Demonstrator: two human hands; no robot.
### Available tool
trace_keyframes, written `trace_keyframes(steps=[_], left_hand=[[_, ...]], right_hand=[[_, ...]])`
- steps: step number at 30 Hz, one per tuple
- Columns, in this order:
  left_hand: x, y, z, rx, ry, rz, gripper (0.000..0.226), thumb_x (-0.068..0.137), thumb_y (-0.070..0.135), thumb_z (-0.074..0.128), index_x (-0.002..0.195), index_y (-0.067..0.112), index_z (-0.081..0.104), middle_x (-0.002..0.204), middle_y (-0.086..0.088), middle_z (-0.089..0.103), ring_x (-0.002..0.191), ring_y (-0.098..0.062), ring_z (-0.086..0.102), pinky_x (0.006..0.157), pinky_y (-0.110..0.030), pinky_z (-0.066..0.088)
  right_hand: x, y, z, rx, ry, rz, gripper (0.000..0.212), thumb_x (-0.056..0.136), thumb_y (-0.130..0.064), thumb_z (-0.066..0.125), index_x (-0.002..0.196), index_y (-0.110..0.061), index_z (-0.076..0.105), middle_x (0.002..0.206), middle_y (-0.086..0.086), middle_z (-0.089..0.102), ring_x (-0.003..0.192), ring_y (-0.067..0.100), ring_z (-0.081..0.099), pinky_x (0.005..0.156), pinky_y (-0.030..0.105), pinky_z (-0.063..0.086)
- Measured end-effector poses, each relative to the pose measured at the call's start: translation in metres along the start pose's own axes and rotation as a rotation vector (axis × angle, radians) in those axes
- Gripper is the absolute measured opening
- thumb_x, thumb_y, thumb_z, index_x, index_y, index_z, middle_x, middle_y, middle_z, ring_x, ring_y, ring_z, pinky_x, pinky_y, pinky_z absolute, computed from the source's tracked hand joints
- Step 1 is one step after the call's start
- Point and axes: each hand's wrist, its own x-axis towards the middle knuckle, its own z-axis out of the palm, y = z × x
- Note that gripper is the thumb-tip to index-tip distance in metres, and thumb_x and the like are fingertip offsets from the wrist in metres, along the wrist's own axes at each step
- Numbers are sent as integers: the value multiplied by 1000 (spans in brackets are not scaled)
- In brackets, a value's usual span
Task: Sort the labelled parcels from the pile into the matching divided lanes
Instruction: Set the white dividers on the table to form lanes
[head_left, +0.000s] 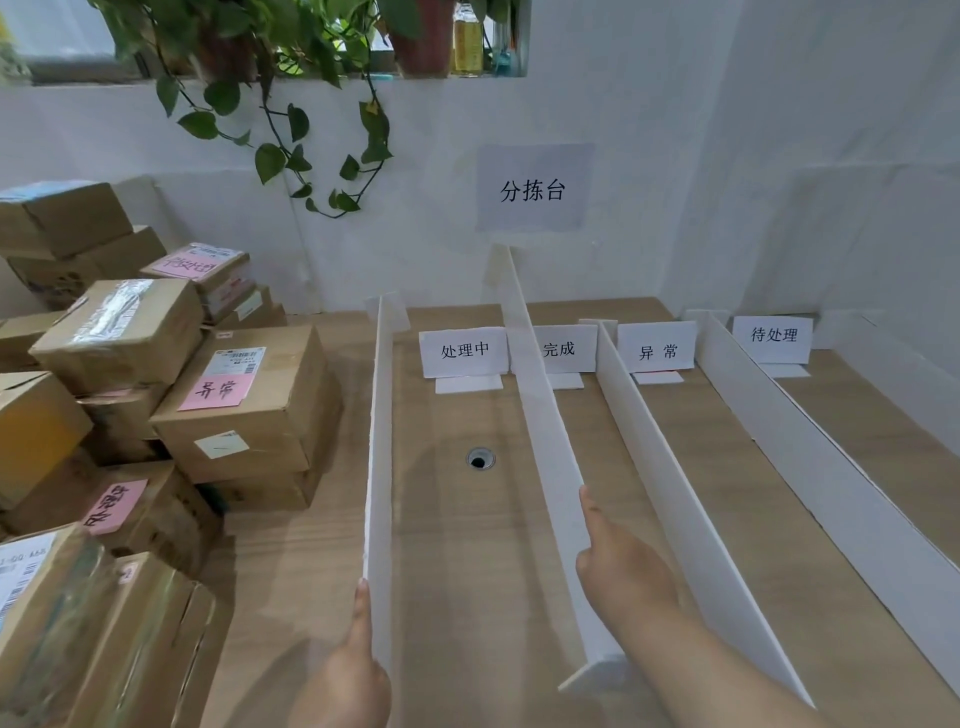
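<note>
Desk (467, 545) scene: left hand (353, 670) and right hand (623, 577) touch dividers (379, 467) with straight fingers (362, 603), holding nothing; stiff parcels (249, 410) probably suit a grip on opposite sides.

The left hand (353, 667) is touching the leftmost divider (379, 457) at its near end; the right hand (623, 577) is touching the second divider (545, 415).

Parcel-sorting room: signed lanes (457, 545), stacked boxes (244, 415)
</note>
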Motion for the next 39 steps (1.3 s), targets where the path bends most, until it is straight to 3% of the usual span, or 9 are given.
trace_keyframes(steps=[20, 31, 36, 39], left_hand=[[-6, -8, -6, 92, 25, -17, 80, 97, 16, 38, 152, 27, -20, 60, 6, 35, 44, -4, 33, 43, -15, 30], [-13, -33, 4, 15, -13, 6, 84, 96, 13, 40, 151, 27, -21, 63, 4, 38, 46, -6, 37, 46, -15, 35], [-21, -50, 4, -45, -63, -8, 84, 95, 11, 39, 152, 30, -20, 60, 2, 41, 46, -7, 39, 45, -17, 35], [-28, -57, 2, -42, -56, -26, 84, 96, 11, 37, 150, 30, -24, 61, 2, 45, 49, -7, 43, 46, -19, 34]], right_hand=[[-5, -4, 13, 28, 39, -9, 72, 93, -16, 32, 153, -41, 3, 74, -7, 45, 62, 12, 44, 49, 27, 31], [-26, 18, 49, -35, -56, 2, 73, 92, -15, 30, 153, -40, 1, 75, -12, 42, 61, 7, 42, 49, 23, 29], [-52, 31, 77, -169, -89, 13, 73, 97, -17, 30, 153, -34, -12, 96, -11, 43, 57, 4, 33, 46, 20, 25], [-64, 32, 86, -214, -127, 26, 72, 98, -16, 29, 151, -35, -16, 113, -11, 53, 56, 2, 31, 44, 19, 20]])
